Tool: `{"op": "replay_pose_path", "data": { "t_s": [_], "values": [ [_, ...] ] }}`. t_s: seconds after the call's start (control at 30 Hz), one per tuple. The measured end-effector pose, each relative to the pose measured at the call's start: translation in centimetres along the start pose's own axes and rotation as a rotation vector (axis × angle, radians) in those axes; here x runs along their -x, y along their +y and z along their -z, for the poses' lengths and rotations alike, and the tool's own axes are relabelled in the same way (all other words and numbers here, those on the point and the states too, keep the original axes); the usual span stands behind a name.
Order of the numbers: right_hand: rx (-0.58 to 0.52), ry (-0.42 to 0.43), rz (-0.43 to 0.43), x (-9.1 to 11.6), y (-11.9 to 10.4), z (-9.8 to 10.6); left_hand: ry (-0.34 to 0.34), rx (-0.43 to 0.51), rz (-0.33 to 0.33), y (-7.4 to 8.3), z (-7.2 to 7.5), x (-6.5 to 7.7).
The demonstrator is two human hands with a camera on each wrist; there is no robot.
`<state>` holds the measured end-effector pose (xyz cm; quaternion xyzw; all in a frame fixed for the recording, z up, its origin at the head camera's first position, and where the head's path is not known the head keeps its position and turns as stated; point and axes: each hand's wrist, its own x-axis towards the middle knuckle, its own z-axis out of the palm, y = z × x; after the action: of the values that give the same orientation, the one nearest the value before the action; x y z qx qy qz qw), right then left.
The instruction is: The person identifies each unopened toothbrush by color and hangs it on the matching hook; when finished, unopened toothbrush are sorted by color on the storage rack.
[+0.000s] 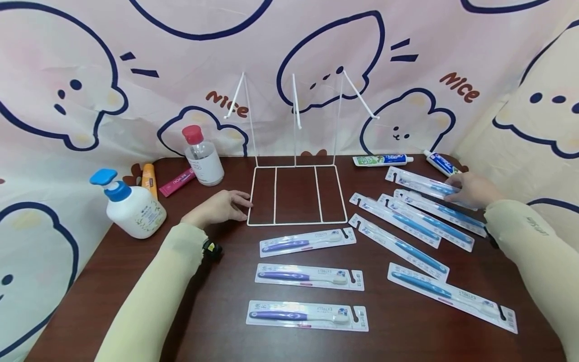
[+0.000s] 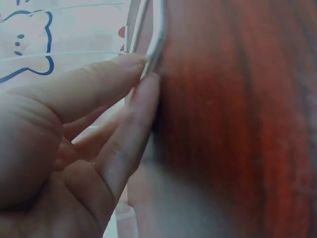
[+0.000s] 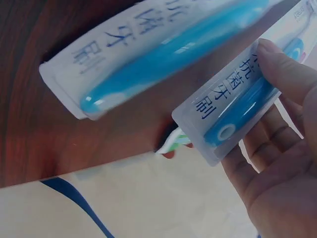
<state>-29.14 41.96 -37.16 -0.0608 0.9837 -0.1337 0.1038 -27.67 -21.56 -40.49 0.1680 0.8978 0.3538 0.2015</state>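
My left hand is at the left side of a white wire display rack. In the left wrist view, its thumb and a finger pinch the rack's wire close over the tabletop. At the back right, my right hand holds a packaged toothbrush with a blue handle. The right wrist view shows the thumb on the front of this blister pack and the other fingers behind it. Several more blue toothbrush packs lie nearby, partly fanned out. Three purple-handled toothbrush packs lie in front of the rack.
Three hooked arms project from the rack's upright part. Two toothpaste tubes lie at the back right. On the left stand a pump bottle and a red-capped clear bottle, with an orange tube and a pink packet.
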Motion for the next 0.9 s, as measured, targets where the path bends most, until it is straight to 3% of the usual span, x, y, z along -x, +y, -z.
{"op": "replay_pose_path", "data": {
  "t_s": [0.3,0.47,0.63,0.9],
  "values": [
    [-0.028,0.07,0.018,1.2,-1.4,1.3,-0.012,0.033,-0.004,-0.3,-0.1,-0.3],
    [-0.1,0.104,0.028,2.6,-2.6,1.8,-0.009,0.02,0.007,-0.3,-0.3,-0.2],
    [-0.275,0.15,0.052,5.0,-5.3,2.3,-0.012,-0.012,0.0,-0.2,-0.3,-0.2],
    [-0.642,0.211,0.108,9.1,-12.3,2.7,-0.038,-0.098,-0.03,0.3,-0.2,-0.1]
  ]
}}
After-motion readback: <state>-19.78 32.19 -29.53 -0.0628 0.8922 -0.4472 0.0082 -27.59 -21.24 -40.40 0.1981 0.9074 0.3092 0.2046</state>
